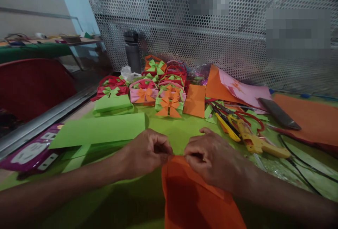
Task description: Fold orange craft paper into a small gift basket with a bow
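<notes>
An orange paper sheet (pixel 195 201), with a fold along its far edge, lies in front of me on the green table surface (pixel 182 127). My left hand (pixel 149 150) pinches the far left corner of this paper between thumb and fingers. Just to the right, my right hand (pixel 211 155) has its fingers curled and pinched on the same far edge. Both fingertips nearly meet there, and the exact grip is partly hidden by the knuckles. To the left of my left hand sits a folded green paper (pixel 102 128).
Behind stand several small paper bags with bows (pixel 170 104) and a dark bottle (pixel 132 53). Right: a yellow glue gun (pixel 256 141) with its cable, a yellow cutter (pixel 228 127), scissors, a dark phone-like slab (pixel 280 113) and orange sheets (pixel 308 120). Left: a purple power strip (pixel 34 150).
</notes>
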Available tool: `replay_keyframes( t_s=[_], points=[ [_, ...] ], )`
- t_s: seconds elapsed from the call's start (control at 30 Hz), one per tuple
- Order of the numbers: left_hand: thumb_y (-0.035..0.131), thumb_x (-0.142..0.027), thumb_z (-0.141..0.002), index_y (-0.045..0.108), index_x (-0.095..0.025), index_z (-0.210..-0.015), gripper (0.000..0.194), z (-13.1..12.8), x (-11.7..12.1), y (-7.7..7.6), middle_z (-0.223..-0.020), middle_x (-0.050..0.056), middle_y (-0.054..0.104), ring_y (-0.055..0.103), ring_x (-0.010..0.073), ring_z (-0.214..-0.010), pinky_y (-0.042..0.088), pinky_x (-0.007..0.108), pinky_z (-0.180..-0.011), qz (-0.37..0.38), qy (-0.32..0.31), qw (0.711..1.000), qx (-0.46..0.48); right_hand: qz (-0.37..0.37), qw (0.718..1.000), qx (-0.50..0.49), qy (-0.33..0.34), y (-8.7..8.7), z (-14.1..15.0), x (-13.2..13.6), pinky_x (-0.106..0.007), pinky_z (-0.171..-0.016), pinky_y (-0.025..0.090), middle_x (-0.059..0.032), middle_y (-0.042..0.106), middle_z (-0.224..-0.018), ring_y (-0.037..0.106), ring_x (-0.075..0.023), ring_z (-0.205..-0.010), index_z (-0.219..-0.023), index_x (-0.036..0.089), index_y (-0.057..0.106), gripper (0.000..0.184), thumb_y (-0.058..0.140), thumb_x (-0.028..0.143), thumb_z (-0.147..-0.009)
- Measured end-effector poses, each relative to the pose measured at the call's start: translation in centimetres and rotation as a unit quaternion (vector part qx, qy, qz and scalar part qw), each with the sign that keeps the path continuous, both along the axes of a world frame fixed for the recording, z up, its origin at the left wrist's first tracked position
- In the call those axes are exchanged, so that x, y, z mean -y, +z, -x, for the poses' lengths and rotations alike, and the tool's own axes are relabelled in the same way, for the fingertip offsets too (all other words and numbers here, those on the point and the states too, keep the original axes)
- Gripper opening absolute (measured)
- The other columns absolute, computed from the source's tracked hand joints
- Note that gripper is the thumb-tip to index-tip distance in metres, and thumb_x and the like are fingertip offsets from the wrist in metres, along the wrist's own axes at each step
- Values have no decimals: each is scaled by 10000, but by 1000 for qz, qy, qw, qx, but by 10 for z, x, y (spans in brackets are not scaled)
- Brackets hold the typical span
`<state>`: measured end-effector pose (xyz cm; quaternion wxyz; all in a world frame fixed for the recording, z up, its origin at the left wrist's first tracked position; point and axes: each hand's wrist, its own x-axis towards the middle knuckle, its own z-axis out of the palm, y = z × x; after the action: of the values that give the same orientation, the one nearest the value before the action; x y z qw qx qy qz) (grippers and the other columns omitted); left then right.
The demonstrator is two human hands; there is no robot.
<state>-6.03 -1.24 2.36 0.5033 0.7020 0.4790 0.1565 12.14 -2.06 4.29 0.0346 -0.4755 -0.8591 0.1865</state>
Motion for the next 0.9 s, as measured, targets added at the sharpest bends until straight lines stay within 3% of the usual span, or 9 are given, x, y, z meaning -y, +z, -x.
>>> replay_keyframes(
  t_s=[0.33,0.43,0.53,0.6,0.7,0.8,0.9],
  points=[
    [524,-196,-655,628,-128,-703,133,9,-5,2,-646,5,616,515,115,-595,380,208,-545,26,-1,1000,1,8,1000,18,-9,6,0,0,-365,-885,244,68,389,-499,318,-64,-491,-483,156,350,210,453,86,-652],
    [562,-303,-702,620,-126,-869,250,5,-5,9,-769,26,645,551,133,-666,408,220,-591,39,12,998,37,-6,1000,-7,-6,3,-1,-1,-374,-874,250,66,408,-510,325,-66,-501,-494,158,377,196,452,93,-663],
    [629,-308,-678,580,-129,-995,367,-5,-6,13,-862,31,653,566,154,-767,420,229,-672,49,-31,996,65,-12,999,-39,13,0,-1,-1,-392,-864,254,65,431,-514,341,-64,-503,-498,157,417,189,446,95,-674],
    [611,-253,-691,604,-124,-900,245,-12,-7,11,-758,3,633,540,131,-682,401,211,-617,42,-80,995,48,-22,998,-52,20,-1,0,-2,-382,-848,266,65,440,-505,350,-60,-497,-489,153,437,195,452,85,-671],
    [556,-172,-697,595,-118,-688,67,-16,-11,8,-583,-47,501,411,78,-538,306,178,-491,-8,-97,995,12,-25,996,-78,17,1,0,-6,-304,-744,327,49,517,-530,410,-71,-511,-530,159,535,188,475,89,-693],
    [540,-184,-708,599,-122,-637,111,-14,-13,7,-536,-58,430,332,65,-501,247,176,-448,-46,-63,997,-5,0,992,-126,4,6,-6,-11,-233,-568,347,16,604,-617,491,-99,-560,-672,163,634,174,486,171,-764],
    [542,-251,-726,647,-126,-678,170,-6,-13,8,-522,-55,424,299,65,-478,231,179,-426,-64,-13,998,-14,-10,985,-172,-22,14,-17,-15,-219,-550,389,-9,653,-717,563,-126,-643,-803,157,652,242,474,320,-824]
  ],
)
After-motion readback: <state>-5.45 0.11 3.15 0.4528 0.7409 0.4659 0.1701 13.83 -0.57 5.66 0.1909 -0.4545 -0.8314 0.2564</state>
